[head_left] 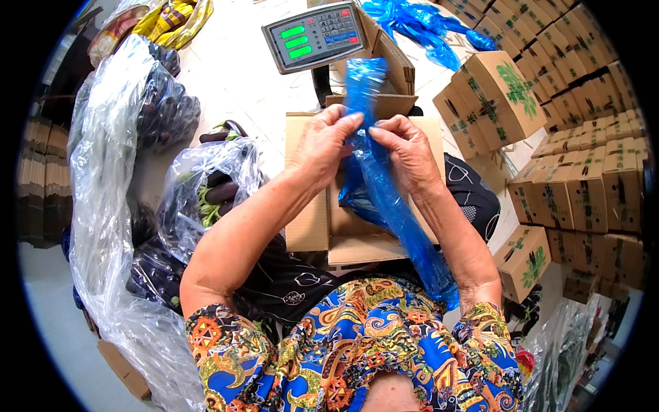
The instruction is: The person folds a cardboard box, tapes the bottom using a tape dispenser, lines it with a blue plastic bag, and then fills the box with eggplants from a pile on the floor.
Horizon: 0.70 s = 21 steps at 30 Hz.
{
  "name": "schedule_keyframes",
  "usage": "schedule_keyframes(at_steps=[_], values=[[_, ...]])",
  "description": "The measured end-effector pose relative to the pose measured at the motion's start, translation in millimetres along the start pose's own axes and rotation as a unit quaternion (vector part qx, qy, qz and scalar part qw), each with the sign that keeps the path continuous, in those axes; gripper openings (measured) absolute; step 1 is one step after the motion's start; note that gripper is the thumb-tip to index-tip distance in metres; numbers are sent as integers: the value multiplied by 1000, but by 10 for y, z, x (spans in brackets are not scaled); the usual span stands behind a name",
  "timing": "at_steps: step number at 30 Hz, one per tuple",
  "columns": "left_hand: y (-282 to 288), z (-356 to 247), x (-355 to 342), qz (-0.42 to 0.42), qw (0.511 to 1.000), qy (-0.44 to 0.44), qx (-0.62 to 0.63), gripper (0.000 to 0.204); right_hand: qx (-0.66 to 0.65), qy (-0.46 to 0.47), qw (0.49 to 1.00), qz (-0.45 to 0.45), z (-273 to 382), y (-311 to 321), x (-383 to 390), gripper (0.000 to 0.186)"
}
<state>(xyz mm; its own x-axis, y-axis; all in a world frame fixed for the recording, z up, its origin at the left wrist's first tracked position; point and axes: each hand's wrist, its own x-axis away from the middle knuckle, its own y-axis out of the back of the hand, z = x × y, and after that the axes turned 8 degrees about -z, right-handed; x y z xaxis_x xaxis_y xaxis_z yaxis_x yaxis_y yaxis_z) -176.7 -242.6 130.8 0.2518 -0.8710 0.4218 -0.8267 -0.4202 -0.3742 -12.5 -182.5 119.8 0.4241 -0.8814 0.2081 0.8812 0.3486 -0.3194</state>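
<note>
A long blue plastic bag (392, 199), bunched into a narrow strip, runs from below the scale display down toward my right elbow. Pinching it near its upper part are my left hand (328, 137) and my right hand (406, 147), close together with thumbs and fingertips pressed on the film. Some of the blue plastic hangs into an open cardboard box (307, 220) beneath my hands, its flaps spread outward. Behind the box stands a scale display (316, 36) with lit green panels. The inside of the box is mostly hidden by the bag.
To the left, eggplants (221, 192) lie in a clear plastic bag (180, 165), beside a long clear plastic sheet (103, 206). Blue plastic (425, 27) lies at the far side. Closed cartons (489, 103) and tall carton stacks (583, 182) fill the right; flattened cardboard (42, 182) stands far left.
</note>
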Motion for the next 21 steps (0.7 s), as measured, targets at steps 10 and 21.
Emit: schedule_keyframes(at_steps=[10,21], values=[[242,-60,-175,-45,991,-13,125,23,-249,-44,967,-18,-52,560,-212,6],[1237,-274,-142,25,768,-203,-607,21,131,-48,990,-8,880,1581,230,14]])
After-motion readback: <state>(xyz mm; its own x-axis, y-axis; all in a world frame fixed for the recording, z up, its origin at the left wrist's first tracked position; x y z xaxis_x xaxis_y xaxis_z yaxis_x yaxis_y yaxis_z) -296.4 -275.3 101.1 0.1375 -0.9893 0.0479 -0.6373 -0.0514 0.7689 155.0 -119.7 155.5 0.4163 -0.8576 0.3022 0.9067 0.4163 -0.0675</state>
